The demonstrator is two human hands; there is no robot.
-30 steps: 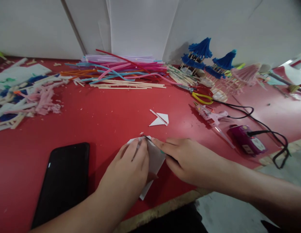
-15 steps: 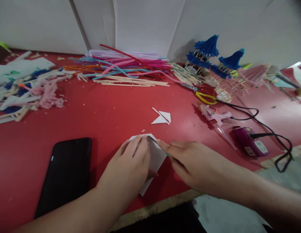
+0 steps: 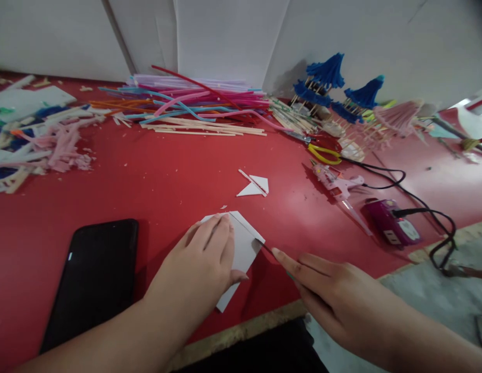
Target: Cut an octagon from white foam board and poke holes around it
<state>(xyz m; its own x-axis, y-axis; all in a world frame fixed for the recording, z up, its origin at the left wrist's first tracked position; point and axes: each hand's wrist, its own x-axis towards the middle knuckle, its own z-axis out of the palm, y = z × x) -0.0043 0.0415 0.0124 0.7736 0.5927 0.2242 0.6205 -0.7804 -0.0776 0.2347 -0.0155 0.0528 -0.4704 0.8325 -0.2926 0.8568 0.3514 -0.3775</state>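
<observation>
My left hand [image 3: 204, 254] lies flat on a white piece of board [image 3: 246, 239], its fingers stretched toward the far edge and the thumb out to the right. My right hand [image 3: 326, 290] is closed around a craft knife [image 3: 266, 246] with a dark thin blade and a bit of green at the handle, mostly hidden by the fingers. The blade's tip touches the board near its right corner. A thin line runs along the board's upper right side. Beyond it lie small white offcuts [image 3: 254, 186], one of them a narrow strip.
A black phone [image 3: 91, 280] lies left of my hand. Rightward are a pink glue gun [image 3: 337, 184], yellow-handled scissors [image 3: 324, 154] and a purple power socket [image 3: 394, 223] with black cords. Pipe cleaners [image 3: 194, 96], wooden sticks [image 3: 202, 128], scraps [image 3: 50, 140] and blue-roofed models [image 3: 326, 72] line the back.
My right hand has drawn the knife toward me and to the right, along the board's upper right side. My left hand stays pressed on the board. The view has shifted slightly.
</observation>
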